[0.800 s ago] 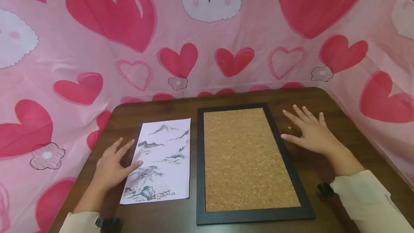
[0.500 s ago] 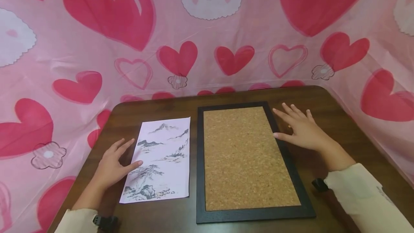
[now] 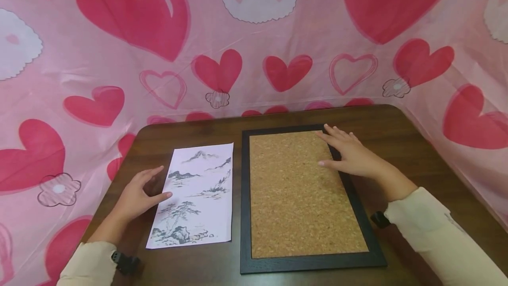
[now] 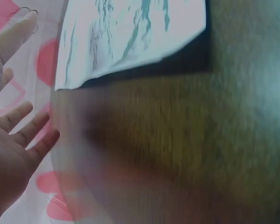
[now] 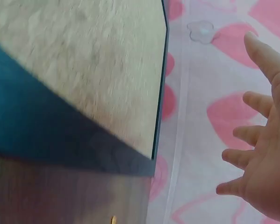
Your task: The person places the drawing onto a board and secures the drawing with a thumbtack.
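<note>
A sheet of paper (image 3: pixel 194 195) with an ink landscape of mountains and trees lies on the left of the table. Over its left edge my left hand (image 3: pixel 136 195) hovers, fingers spread and holding nothing. To the right of the paper lies a cork board (image 3: pixel 303 193) in a black frame (image 3: pixel 313 265). My right hand (image 3: pixel 351 156) is above the board's upper right side, its fingers extended and free of any object. In the right wrist view that hand stands apart from the frame.
The brown wooden table (image 3: pixel 190 131) reaches back to a pink cloth (image 3: pixel 278 39) printed with hearts, which also hangs at both sides. A tiny golden thing (image 5: pixel 113 219) lies on the table beside the frame.
My right hand has moved left, from beside the board to above its right edge. The left hand has barely shifted. Paper and board stay where they were.
</note>
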Available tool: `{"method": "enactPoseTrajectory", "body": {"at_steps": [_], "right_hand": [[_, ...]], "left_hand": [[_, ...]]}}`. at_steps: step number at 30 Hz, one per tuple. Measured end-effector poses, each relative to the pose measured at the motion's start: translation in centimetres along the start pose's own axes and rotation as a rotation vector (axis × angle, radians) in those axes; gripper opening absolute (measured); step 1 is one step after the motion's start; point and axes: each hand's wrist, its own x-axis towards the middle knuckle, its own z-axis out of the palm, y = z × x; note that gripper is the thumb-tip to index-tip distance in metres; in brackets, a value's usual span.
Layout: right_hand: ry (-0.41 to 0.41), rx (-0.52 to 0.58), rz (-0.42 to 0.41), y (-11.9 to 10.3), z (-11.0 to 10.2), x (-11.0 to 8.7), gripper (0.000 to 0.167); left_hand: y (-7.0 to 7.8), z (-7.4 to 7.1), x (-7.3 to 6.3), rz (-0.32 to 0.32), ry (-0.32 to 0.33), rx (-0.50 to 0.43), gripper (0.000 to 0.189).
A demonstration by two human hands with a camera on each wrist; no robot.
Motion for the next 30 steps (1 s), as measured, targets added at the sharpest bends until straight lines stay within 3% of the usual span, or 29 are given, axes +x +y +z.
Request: {"method": "enactPoseTrajectory", "body": {"at_steps": [5,16,20,30], "right_hand": [[-0.041,0.112,-0.037,-1.0,0.6,0.8,0.086],[-0.043,0.173,-0.140,-3.0,1.8,2.6,0.086],[-0.049,0.218,-0.140,-3.5,2.2,3.0,0.084],[-0.077,0.488,-0.133,-4.9,4.0,3.9,0.077]], "left_hand": [[-0.4,-0.1,0.0,-0.048,-0.026,-0.046,0.092],[-1.0,-0.8,-0.7,-0.155,-0.105,-0.075,0.094],[-0.9,-0.7,-0.9,-0.175,-0.132,-0.066,0.091],[-1.0,0.1,-0.9,-0.168,-0.140,-0.117,0.082]]}}
